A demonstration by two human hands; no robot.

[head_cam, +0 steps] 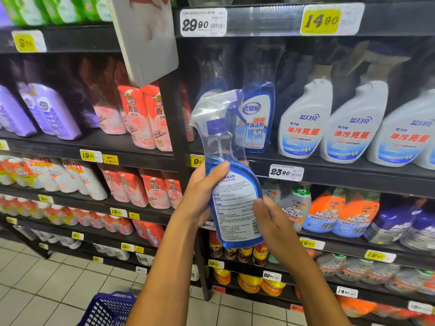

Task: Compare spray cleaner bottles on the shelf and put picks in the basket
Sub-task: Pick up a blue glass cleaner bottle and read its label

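Observation:
I hold a blue glass-cleaner spray bottle upright in front of the shelf, its back label turned toward me. It has a purple cap and a trigger head wrapped in clear plastic. My left hand grips its left side with the thumb across the shoulder. My right hand holds the lower right edge with the thumb on the label. A matching blue bottle stands on the shelf behind. A blue basket hangs low at the bottom left.
White spray bottles with red lettering line the shelf to the right. Mr Muscle bottles fill the shelf below. Pink and purple refill pouches sit left of the black upright post. Tiled floor lies below.

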